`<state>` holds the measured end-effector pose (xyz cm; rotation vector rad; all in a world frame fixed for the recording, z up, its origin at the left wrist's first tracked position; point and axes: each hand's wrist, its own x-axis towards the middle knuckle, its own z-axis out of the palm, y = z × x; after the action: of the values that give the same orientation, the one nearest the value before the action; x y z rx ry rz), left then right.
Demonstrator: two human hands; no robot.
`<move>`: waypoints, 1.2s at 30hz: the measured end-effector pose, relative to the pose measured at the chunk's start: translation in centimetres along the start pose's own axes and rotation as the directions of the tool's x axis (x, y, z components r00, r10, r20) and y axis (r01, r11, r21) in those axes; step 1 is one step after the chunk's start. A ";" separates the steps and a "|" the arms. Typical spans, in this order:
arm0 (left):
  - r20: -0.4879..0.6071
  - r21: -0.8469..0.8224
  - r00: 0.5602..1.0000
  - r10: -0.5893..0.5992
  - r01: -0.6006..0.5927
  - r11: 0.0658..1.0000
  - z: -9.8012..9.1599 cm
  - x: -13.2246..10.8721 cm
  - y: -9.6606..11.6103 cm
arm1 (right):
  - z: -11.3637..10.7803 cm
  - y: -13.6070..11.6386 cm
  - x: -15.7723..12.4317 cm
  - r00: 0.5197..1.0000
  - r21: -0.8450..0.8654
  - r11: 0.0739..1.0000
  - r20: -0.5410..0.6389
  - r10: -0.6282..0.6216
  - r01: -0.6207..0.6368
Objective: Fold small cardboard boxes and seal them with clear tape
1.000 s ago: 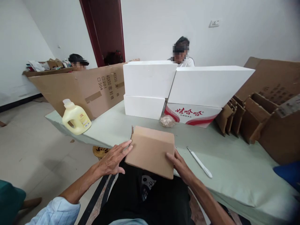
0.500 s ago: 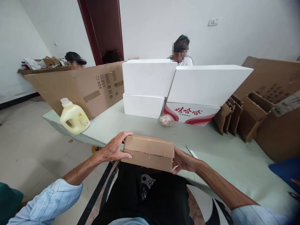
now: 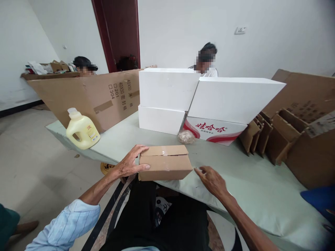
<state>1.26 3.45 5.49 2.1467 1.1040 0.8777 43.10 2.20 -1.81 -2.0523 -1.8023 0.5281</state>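
Observation:
A small brown cardboard box (image 3: pixel 165 168) lies at the near edge of the green-covered table, with clear tape across the seam of its closed flaps. My left hand (image 3: pixel 131 162) grips its left end, thumb on the front face and fingers over the top. Just off the box's right corner is my right hand (image 3: pixel 211 180), its fingers partly curled and apart, with nothing seen in them. The knife-like tool seen earlier beside the box does not show now; my right hand and forearm cover that spot.
White boxes (image 3: pixel 167 89) stand stacked at the back, a crumpled clear ball (image 3: pixel 186 136) before them. A yellow jug (image 3: pixel 82 129) and large carton (image 3: pixel 117 101) are left, folded cardboard (image 3: pixel 285 132) right. Two people sit behind. A blue object (image 3: pixel 319 202) lies far right.
The box has turned, and its taped seam now faces up toward me. My right hand has let go of its right end and moved right. My left hand has kept its hold.

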 end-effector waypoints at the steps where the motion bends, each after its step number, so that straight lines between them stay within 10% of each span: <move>1: 0.007 -0.002 1.000 0.013 -0.013 1.000 0.1 -0.2 -0.3 | -0.2 1.2 -0.4 0.994 -0.180 0.983 -0.106 0.018 -0.036; 6: -0.096 -0.024 0.995 0.025 -0.028 0.999 1.1 -1.4 -1.1 | -0.5 6.5 -1.9 0.974 -0.528 0.819 -0.122 0.190 -0.226; 12: -0.202 0.015 0.970 0.135 -0.135 0.991 1.8 -2.2 -1.1 | -1.2 7.8 -1.2 0.954 -0.231 0.930 -0.166 0.251 -0.285; 17: -0.188 0.014 0.973 0.133 -0.133 0.991 1.6 -2.5 -0.8 | -4.8 0.8 -1.9 0.969 0.376 0.921 -0.247 -0.007 0.103; 24: 0.008 0.008 0.997 0.071 -0.071 0.997 0.8 -2.7 0.3 | -8.6 -11.2 -4.4 0.810 0.127 0.805 0.015 -0.586 0.580; 36: 0.040 0.187 0.992 0.119 -0.124 0.975 0.6 -2.3 3.0 | -9.5 -13.0 -3.4 0.709 0.069 0.716 0.105 -0.698 0.695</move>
<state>2.07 -0.12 6.62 2.3969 1.0890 0.8216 36.27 0.28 13.03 -1.1624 -2.4289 0.4408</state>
